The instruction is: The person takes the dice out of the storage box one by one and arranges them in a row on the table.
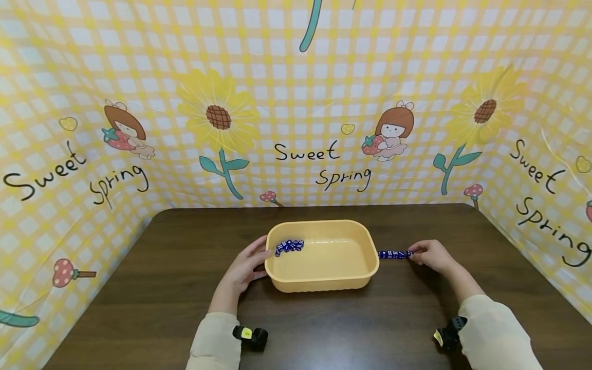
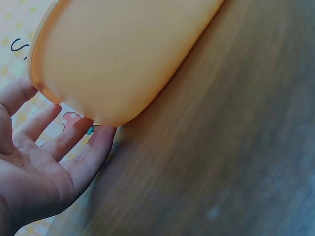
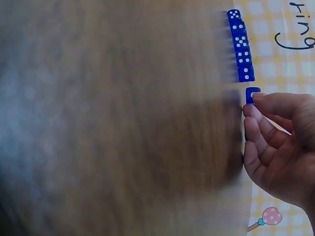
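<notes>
A yellow plastic bin (image 1: pixel 324 281) stands mid-table, with several blue dice (image 1: pixel 290 246) with white pips in a cluster at its inner left end. My left hand (image 1: pixel 247 264) rests against the bin's left end; in the left wrist view its fingers (image 2: pixel 98 147) are spread along the outer wall and rim. A row of blue dice (image 1: pixel 391 254) extends along the table from the bin's right side. At the row's right end, my right hand (image 1: pixel 430 255) pinches one die (image 3: pixel 252 94) between thumb and fingertips. A small gap separates it from the row (image 3: pixel 241 46) in the right wrist view.
The dark wooden table (image 1: pixel 333 329) reaches back to a yellow checked cloth (image 1: pixel 296 103) printed with flowers and lettering, which also rises at both sides. Black wrist cameras (image 1: pixel 252 337) sit on both light sleeves.
</notes>
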The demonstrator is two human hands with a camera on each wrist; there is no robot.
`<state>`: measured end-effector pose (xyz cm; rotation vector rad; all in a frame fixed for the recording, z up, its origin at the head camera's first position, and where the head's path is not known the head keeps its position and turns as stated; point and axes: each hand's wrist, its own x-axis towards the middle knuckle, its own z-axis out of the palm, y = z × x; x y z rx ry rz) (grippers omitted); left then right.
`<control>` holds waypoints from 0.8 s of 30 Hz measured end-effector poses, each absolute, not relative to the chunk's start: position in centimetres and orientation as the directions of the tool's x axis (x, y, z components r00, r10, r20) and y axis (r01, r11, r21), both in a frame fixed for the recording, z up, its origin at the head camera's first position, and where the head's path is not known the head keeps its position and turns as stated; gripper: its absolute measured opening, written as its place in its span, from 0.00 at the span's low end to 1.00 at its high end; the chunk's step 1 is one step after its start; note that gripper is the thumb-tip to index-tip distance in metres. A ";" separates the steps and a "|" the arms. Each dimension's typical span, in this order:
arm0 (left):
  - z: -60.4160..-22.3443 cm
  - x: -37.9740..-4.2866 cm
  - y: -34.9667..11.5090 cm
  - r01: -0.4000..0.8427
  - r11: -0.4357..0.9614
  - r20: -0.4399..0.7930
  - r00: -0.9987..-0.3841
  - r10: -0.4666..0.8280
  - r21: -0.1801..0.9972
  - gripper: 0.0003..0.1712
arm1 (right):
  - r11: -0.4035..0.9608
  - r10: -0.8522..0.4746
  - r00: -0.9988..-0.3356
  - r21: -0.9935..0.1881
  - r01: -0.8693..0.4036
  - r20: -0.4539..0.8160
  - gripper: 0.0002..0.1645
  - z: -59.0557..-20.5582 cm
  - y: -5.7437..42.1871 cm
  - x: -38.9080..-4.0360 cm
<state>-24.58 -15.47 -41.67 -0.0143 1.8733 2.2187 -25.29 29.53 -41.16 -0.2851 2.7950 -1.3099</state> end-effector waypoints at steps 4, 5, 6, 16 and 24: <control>-41.6 -24.7 -15.4 -0.187 -0.151 -0.161 -0.972 0.172 0.971 0.29 | 0.643 -0.186 -0.981 -0.748 -0.167 0.060 0.09 -41.2 29.5 -25.4; -41.6 -24.7 -15.4 -0.187 -0.153 -0.161 -0.972 0.169 0.970 0.29 | 0.644 -0.182 -0.981 -0.747 -0.167 0.063 0.08 -41.2 29.5 -25.5; -41.6 -24.7 -15.4 -0.186 -0.153 -0.160 -0.973 0.166 0.971 0.28 | 0.643 -0.186 -0.980 -0.747 -0.172 0.065 0.08 -41.2 29.5 -25.5; -41.7 -24.7 -15.4 -0.186 -0.146 -0.162 -0.974 0.160 0.972 0.29 | 0.619 -0.195 -0.978 -0.765 -0.178 0.069 0.10 -41.4 29.2 -25.7; -41.7 -24.7 -15.5 -0.192 -0.148 -0.163 -0.969 0.184 0.970 0.30 | 0.633 -0.196 -0.980 -0.758 -0.154 0.036 0.12 -41.2 29.3 -25.6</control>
